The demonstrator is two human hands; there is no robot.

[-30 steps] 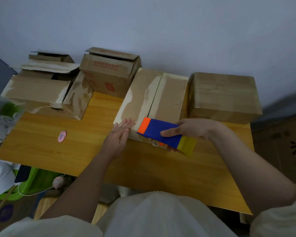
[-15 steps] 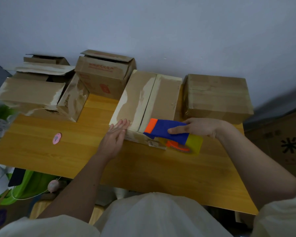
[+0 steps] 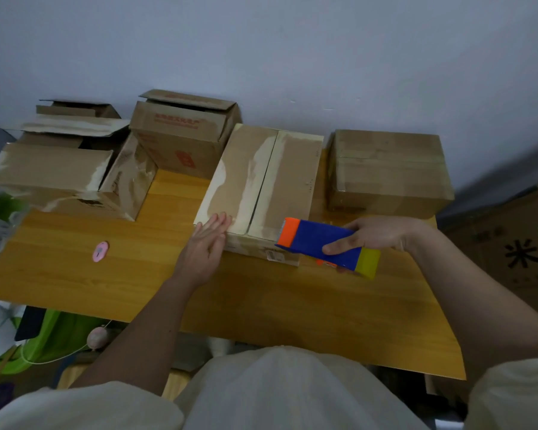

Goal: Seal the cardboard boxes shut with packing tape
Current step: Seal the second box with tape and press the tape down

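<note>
A flat cardboard box (image 3: 292, 175) lies in the middle of the wooden table (image 3: 106, 274), its two top flaps closed along a centre seam. My left hand (image 3: 204, 248) rests flat with straight fingers on the box's near left corner. My right hand (image 3: 376, 234) grips a blue tape dispenser (image 3: 320, 243) with an orange front end and a yellow rear. The dispenser hovers at the box's near right corner, its orange end over the right flap.
A closed box (image 3: 389, 169) wrapped in tape sits at the right. At the back left stand an open-flapped box (image 3: 180, 138) and a larger open box (image 3: 59, 169). A small pink object (image 3: 100, 251) lies on the table at the left. More cartons (image 3: 510, 243) stand off the right edge.
My right hand has moved the dispenser to the right, from the centre seam to the near right corner. My left hand has stayed on the box.
</note>
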